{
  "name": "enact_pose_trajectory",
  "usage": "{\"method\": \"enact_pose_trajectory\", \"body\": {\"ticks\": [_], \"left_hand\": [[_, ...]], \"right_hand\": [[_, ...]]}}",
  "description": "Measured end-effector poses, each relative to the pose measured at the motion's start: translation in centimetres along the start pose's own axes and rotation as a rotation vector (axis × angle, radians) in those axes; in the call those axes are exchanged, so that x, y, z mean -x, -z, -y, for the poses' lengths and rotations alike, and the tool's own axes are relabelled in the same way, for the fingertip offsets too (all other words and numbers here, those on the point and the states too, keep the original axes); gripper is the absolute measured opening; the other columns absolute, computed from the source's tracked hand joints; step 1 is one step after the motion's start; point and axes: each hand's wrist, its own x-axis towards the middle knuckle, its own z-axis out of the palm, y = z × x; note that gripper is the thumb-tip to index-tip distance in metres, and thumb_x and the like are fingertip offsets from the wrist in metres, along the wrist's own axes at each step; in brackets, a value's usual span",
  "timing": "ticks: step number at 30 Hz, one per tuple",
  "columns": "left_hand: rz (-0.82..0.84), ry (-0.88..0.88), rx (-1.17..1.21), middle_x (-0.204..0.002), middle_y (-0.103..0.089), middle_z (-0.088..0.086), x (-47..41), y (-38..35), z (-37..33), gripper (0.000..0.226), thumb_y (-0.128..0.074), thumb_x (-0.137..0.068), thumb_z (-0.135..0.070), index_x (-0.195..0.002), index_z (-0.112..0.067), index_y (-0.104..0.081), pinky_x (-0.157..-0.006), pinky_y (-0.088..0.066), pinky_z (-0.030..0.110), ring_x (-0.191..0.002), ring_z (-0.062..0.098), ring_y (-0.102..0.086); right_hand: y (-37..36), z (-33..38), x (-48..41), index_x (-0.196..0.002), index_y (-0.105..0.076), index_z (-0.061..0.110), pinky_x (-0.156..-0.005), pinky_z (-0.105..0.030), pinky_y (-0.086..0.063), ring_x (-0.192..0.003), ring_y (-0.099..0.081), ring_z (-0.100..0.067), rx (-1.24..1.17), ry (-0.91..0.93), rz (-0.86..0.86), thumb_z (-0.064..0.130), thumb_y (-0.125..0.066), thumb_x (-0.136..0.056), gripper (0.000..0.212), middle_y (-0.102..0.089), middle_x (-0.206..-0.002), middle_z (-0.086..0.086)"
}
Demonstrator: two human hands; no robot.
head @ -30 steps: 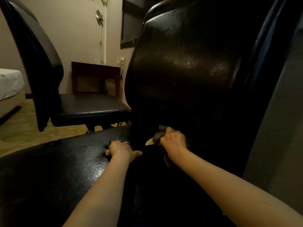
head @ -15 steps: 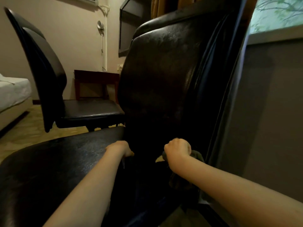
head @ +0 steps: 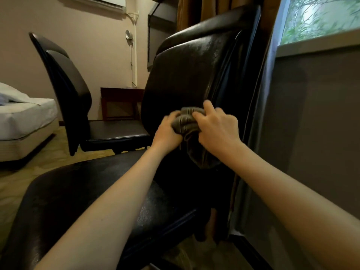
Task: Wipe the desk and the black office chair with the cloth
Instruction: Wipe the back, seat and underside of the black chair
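A black office chair [head: 187, 71] fills the middle of the head view, its glossy backrest upright and its seat [head: 81, 191] spreading toward me. A dark grey cloth [head: 187, 121] is bunched in front of the lower backrest, with a loose end hanging down. My left hand [head: 167, 133] grips the bunch from the left. My right hand [head: 218, 129] grips it from the right, fingers curled over the top. Both hands are off the seat.
A second black chair [head: 78, 106] stands behind on the left. A dark wooden side table [head: 120, 102] stands against the far wall. A bed [head: 23, 121] is at the left edge. A grey wall and window [head: 319, 26] close the right side.
Both hands have lifted from the seat-back joint up to the lower backrest. My left hand left the seat and joined the right on the cloth. The view has tilted upward.
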Motion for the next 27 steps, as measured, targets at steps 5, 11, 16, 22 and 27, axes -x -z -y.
{"method": "enact_pose_trajectory", "body": {"ticks": [5,11,16,22,27], "left_hand": [[-0.094,-0.073,0.090,-0.138,-0.033,0.002,-0.1,0.3,-0.9,0.075,-0.067,-0.079,-0.014,-0.144,-0.019,-0.028,-0.100,-0.031,0.024,-0.114,0.008,-0.036],[-0.042,0.078,-0.066,-0.106,-0.062,0.001,3.2,-2.8,2.5,0.026,-0.056,-0.089,-0.011,-0.115,-0.014,-0.058,-0.073,-0.036,0.019,-0.099,0.015,-0.056],[0.511,0.078,-0.706,-0.114,-0.064,0.007,5.7,-3.4,4.1,0.031,-0.056,-0.083,-0.029,-0.113,-0.029,-0.063,-0.086,-0.048,0.036,-0.108,0.031,-0.059],[0.516,0.073,-0.587,-0.105,-0.065,0.004,5.6,-3.8,3.3,0.020,-0.062,-0.079,-0.036,-0.097,-0.026,-0.063,-0.083,-0.048,0.034,-0.103,0.028,-0.060],[0.131,-0.199,-0.553,-0.096,-0.066,0.006,4.8,-0.7,1.4,0.041,-0.057,-0.074,-0.050,-0.098,-0.016,-0.061,-0.075,-0.046,0.035,-0.095,0.029,-0.061]], "right_hand": [[-2.5,1.4,-2.7,-0.107,-0.065,0.014,-0.057,-0.030,-0.043,-0.081,-0.059,-0.022,0.153,-0.022,-0.104,0.016,-0.046,-0.090,0.026,-0.057,-0.110,-0.006],[-6.9,5.6,-0.9,-0.058,-0.071,0.016,-0.044,-0.023,-0.026,-0.051,-0.053,-0.018,0.224,-0.054,0.006,0.005,-0.028,-0.070,0.046,-0.060,-0.070,-0.001],[-12.6,6.0,3.6,-0.124,-0.056,0.007,-0.056,-0.026,-0.039,-0.107,-0.055,-0.031,0.046,0.028,0.562,0.004,-0.037,-0.097,0.033,-0.045,-0.125,-0.014],[-11.0,3.1,5.7,-0.126,-0.051,0.007,-0.070,-0.032,-0.040,-0.108,-0.050,-0.029,-0.017,0.076,0.454,0.011,-0.051,-0.092,0.034,-0.037,-0.131,-0.011],[-7.4,1.4,4.0,-0.093,-0.066,0.010,-0.045,-0.027,-0.033,-0.072,-0.060,-0.026,-0.113,0.067,0.018,0.018,-0.075,-0.063,0.033,-0.057,-0.103,-0.009]]}}
